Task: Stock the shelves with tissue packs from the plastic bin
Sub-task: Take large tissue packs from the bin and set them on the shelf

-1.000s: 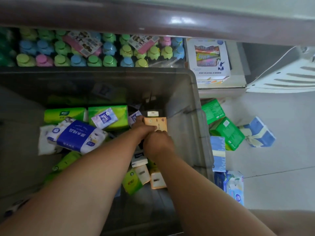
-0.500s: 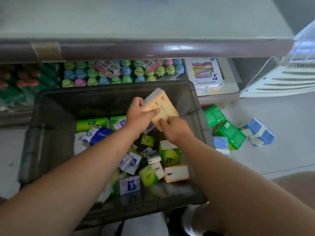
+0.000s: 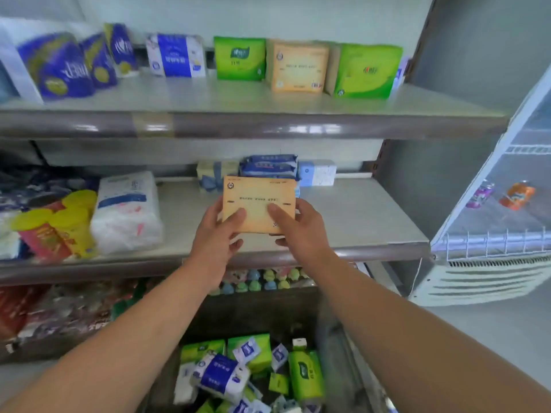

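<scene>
Head view: both arms stretched forward, left hand (image 3: 219, 234) and right hand (image 3: 301, 226) gripping an orange tissue pack (image 3: 258, 204) from either side, thumbs on its face. Pack held upright over the middle shelf (image 3: 357, 222), above the plastic bin (image 3: 343, 347) of packs below.

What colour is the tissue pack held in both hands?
Pale orange-tan with small dark print; the tissue pack shows best in the head view.
</scene>
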